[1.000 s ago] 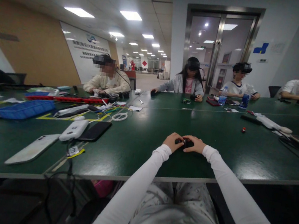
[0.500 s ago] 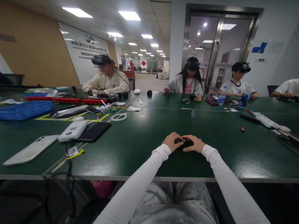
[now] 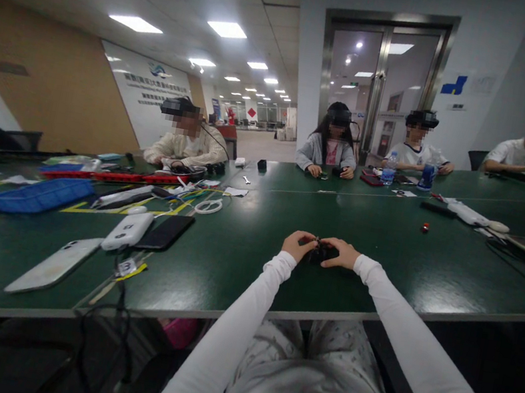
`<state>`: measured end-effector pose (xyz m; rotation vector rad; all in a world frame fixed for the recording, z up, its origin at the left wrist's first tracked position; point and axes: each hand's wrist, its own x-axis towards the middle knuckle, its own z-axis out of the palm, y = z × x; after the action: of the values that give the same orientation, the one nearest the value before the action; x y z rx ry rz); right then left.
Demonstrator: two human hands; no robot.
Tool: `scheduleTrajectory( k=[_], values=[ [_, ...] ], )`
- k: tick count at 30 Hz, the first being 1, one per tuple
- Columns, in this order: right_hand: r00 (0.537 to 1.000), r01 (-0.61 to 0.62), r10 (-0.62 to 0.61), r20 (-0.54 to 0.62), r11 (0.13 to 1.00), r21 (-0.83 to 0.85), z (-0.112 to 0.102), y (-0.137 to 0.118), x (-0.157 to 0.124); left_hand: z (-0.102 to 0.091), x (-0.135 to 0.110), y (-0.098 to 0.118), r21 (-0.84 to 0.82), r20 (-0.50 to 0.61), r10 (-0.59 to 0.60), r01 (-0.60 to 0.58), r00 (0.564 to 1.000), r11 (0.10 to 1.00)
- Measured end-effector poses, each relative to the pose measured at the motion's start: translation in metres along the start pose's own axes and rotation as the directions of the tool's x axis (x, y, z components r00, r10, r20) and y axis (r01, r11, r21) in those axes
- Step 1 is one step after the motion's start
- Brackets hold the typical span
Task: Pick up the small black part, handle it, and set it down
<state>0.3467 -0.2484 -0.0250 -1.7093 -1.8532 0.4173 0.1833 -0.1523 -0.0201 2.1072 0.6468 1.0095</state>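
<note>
Both hands meet over the green table [image 3: 247, 282], close to its front edge. Between them is a small black object [image 3: 325, 253], too dark and small to name. My left hand [image 3: 298, 245] has its fingers and thumb closed on a small part [image 3: 317, 241] at the object's left side; that part is hard to make out. From the other side, my right hand [image 3: 342, 254] curls its fingers and thumb around the black object. The fingers and the shadow beneath hide much of it.
To the left lie a white phone [image 3: 55, 263], a white power bank [image 3: 128, 229], a black phone [image 3: 166, 232] and a blue tray [image 3: 42, 193]. A small red item [image 3: 425, 228] sits to the right. Several people sit across the table, with a water bottle [image 3: 390, 167] before one.
My left hand has shifted slightly left, and more of the small part shows between the hands. The right hand stays nearly in place. Across the table, a person's hand has moved inward.
</note>
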Motion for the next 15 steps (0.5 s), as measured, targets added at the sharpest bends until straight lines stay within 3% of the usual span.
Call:
scheduleTrajectory(
  k=[4, 8, 11, 15],
  values=[
    [1.0, 0.0, 0.0, 0.002, 1.0, 0.011, -0.001, -0.002, -0.001, -0.004, 0.005, -0.004, -0.247, -0.035, -0.182, 0.168, 0.983, 0.954],
    [1.0, -0.006, 0.006, 0.014, 1.0, 0.013, -0.002, -0.002, -0.001, -0.012, 0.009, -0.007, -0.49, -0.093, -0.374, 0.284, 0.923, 0.824],
    [0.999, -0.015, 0.014, 0.035, 1.0, 0.026, -0.003, -0.002, -0.001, -0.022, 0.013, -0.01, -0.682, -0.133, -0.494, 0.283, 0.859, 0.675],
    [0.999, -0.026, 0.025, 0.048, 0.999, 0.03, -0.005, -0.004, -0.003, -0.043, 0.018, -0.015, -0.829, -0.223, -0.622, 0.19, 0.75, 0.526]
  ],
)
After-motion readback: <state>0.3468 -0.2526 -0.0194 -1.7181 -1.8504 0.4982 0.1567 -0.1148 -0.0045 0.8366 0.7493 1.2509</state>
